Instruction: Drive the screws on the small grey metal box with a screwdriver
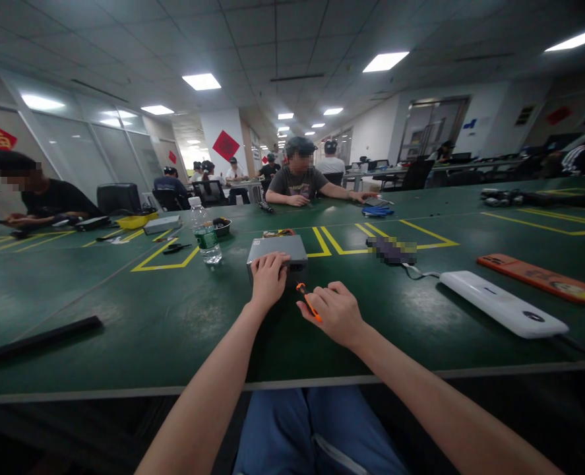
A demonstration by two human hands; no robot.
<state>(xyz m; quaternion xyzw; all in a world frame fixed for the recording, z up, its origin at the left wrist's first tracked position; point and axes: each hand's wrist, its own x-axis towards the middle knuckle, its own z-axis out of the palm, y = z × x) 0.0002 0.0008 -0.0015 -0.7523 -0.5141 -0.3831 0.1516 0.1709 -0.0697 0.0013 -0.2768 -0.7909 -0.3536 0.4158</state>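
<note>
A grey metal box (pixel 277 251) lies on the green table (pixel 124 323) straight ahead of me. My left hand (pixel 268 278) rests on its near left corner, fingers curled over the edge. My right hand (pixel 334 312) is closed around a small orange-handled screwdriver (pixel 308 301), whose tip points toward the near right side of the box. Both forearms reach over the table's front edge.
A water bottle (pixel 206 232) stands left of the box. A white power bank (pixel 502 303) with a cable and an orange phone case (pixel 539 277) lie to the right. A black bar (pixel 45 337) lies near left. Other people sit at the far side and far left.
</note>
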